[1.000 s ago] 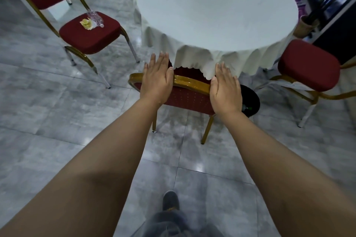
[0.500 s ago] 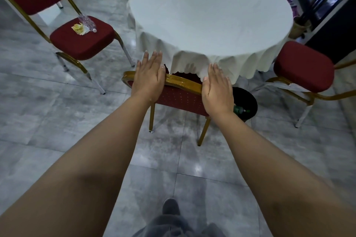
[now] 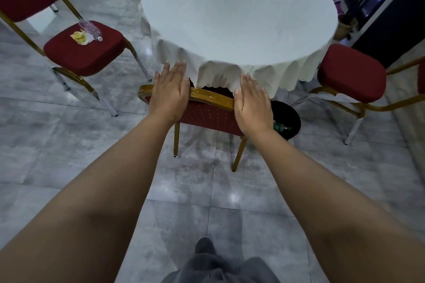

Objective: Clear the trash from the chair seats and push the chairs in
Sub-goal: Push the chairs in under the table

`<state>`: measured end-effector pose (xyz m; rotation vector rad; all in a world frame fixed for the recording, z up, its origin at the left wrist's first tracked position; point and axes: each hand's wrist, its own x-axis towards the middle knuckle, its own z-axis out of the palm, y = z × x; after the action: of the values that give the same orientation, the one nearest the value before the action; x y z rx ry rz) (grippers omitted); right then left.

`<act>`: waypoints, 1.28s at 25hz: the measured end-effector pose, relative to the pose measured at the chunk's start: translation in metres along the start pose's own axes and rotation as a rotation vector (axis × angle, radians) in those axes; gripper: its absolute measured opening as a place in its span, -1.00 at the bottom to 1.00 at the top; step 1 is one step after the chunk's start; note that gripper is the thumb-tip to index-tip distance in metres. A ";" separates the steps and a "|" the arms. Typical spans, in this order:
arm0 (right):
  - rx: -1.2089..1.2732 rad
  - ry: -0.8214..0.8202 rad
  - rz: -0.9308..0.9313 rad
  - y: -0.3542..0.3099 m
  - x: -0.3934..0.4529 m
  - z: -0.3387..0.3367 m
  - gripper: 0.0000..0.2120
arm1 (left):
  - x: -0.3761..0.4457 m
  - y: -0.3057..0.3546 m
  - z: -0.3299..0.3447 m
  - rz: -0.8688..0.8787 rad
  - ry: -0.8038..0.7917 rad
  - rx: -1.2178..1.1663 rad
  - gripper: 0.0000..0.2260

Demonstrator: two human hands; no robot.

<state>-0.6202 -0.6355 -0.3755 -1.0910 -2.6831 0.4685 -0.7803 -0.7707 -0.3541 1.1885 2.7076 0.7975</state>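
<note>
A red chair with a gold frame [image 3: 210,95] stands tucked under the round table [image 3: 239,14], its seat hidden by the white cloth. My left hand [image 3: 171,93] and my right hand [image 3: 251,102] lie flat with straight fingers on the top rail of its backrest, holding nothing. At the left a second red chair [image 3: 85,53] stands away from the table, with a crumpled yellow wrapper [image 3: 79,37] and a clear plastic bottle [image 3: 90,30] on its seat. A third red chair [image 3: 350,73] at the right has a bare seat.
A black bin [image 3: 286,119] with a green bottle inside sits on the floor just right of the near chair. A potted plant [image 3: 347,25] and a dark window wall stand at the far right. Grey tiled floor lies all around.
Both flat hands and the near chair's backrest have shifted forward, closer to the table's edge; the cloth now hangs over more of the chair.
</note>
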 end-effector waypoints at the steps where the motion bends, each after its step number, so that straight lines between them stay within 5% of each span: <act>1: 0.003 -0.011 -0.002 0.001 -0.002 -0.001 -0.42 | -0.001 0.001 0.000 -0.006 -0.013 0.013 -0.54; 7: -0.024 -0.079 0.042 0.044 -0.030 -0.010 -0.36 | -0.005 0.014 -0.002 -0.114 -0.028 0.075 -0.53; 16: -0.049 -0.124 0.178 0.161 -0.057 -0.044 -0.40 | -0.007 0.136 0.059 0.237 -0.098 0.234 -0.50; 32: -0.040 0.004 0.616 0.524 -0.102 -0.197 -0.40 | 0.010 0.489 0.310 0.487 -0.482 0.031 -0.48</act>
<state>-0.1528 -0.3120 -0.3912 -1.9253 -2.3134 0.5009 -0.3783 -0.3556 -0.3799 1.8051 2.0766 0.4227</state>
